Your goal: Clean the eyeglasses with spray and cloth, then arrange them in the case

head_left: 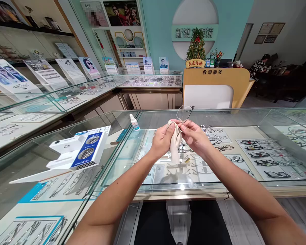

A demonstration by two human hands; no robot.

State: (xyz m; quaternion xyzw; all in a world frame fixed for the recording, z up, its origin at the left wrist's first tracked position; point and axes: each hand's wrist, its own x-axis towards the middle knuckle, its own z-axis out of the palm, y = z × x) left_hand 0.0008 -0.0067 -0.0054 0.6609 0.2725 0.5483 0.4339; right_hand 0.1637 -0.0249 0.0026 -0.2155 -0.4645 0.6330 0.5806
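A pale cloth (175, 146) is bunched in my left hand (163, 139), whose thumb and fingers press it together and whose tail of fabric hangs down. Above the glass counter, my right hand (194, 135) pinches a pair of eyeglasses (185, 119) with a thin dark frame. One clear lens and rim stick up above the fingers; the rest of the glasses is hidden by the cloth and hands. Both hands meet in front of me. On the counter to their left stands a small white spray bottle (134, 122) with a blue label.
Under the glass counter (209, 186) lie rows of eyeglasses (266, 162). A white and blue display box (89, 149) stands on the glass at left. Beyond are another display case (148, 80) and a wooden cashier desk (241, 81). A person (261, 66) sits at the far right.
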